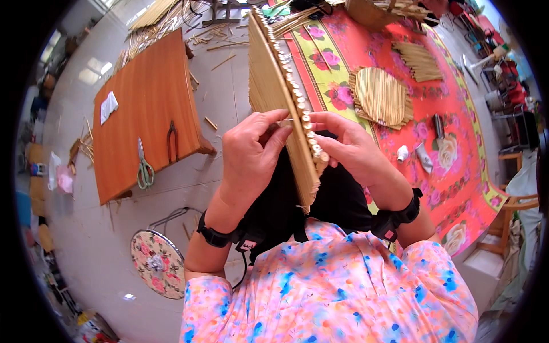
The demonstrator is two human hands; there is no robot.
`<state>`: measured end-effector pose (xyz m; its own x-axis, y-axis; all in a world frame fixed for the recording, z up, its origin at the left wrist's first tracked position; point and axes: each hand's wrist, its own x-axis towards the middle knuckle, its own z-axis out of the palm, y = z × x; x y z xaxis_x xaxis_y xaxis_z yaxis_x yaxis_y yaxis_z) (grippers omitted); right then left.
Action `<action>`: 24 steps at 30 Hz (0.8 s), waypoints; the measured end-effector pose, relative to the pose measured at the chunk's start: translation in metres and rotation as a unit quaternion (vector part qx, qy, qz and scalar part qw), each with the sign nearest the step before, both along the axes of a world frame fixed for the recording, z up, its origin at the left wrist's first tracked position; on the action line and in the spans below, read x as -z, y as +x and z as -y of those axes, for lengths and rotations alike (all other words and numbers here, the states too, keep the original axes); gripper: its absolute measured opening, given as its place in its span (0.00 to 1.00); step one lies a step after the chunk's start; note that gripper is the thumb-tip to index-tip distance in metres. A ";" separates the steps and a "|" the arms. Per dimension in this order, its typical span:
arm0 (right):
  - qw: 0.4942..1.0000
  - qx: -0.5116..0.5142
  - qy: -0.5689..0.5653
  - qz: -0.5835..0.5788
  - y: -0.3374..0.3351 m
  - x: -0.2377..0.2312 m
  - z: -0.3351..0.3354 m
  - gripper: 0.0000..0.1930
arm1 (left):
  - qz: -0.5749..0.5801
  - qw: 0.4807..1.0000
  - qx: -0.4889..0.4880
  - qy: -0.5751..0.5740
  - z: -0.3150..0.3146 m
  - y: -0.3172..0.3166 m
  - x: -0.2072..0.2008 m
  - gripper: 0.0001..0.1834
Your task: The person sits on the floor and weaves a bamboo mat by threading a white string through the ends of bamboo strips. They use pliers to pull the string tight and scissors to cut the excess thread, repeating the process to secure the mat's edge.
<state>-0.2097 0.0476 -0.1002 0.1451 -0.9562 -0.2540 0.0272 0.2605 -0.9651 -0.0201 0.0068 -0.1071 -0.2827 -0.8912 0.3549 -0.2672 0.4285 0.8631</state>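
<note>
A flat panel of pale, round plant stalks point(267, 80) stands on edge in front of me, over my lap. Its cut stalk ends run along the right side. On its left face, my left hand point(249, 150) pinches a thin, needle-like piece point(288, 120) between thumb and forefinger against the panel. My right hand point(350, 146) is closed at the opposite side, thumb and fingers by the stalk ends, steadying the panel. Some right fingertips are hidden behind it.
At left, a low wooden table point(143, 103) carries green-handled scissors point(144, 168), dark pincers point(172, 140) and a white cloth point(108, 107). A floral stool point(157, 264) is below it. The red flowered mat point(423, 217) holds a stalk panel point(380, 96), a dark-handled tool point(439, 127) and a stalk bundle point(417, 61).
</note>
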 end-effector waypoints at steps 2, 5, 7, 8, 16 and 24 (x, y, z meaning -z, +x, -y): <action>0.999 -0.003 0.006 0.041 0.003 0.003 -0.001 0.14 | 0.008 1.000 -0.015 0.007 -0.001 -0.004 0.000 0.07; 0.994 -0.038 0.022 0.096 -0.004 0.001 0.001 0.10 | 0.026 0.998 -0.036 0.038 0.001 -0.002 -0.005 0.05; 0.976 -0.056 0.068 0.198 -0.012 0.002 0.002 0.07 | 0.041 0.997 -0.052 0.043 0.001 0.001 -0.010 0.05; 0.954 -0.089 0.085 0.272 -0.022 0.007 0.004 0.07 | 0.034 0.997 -0.046 0.051 0.001 0.002 -0.011 0.04; 0.951 -0.239 0.127 0.148 -0.047 -0.005 -0.015 0.09 | 0.073 0.994 -0.066 -0.040 0.002 0.012 -0.019 0.06; 0.955 -0.279 0.075 0.071 -0.042 0.030 -0.043 0.07 | 0.136 0.984 -0.093 -0.065 0.003 0.042 -0.028 0.07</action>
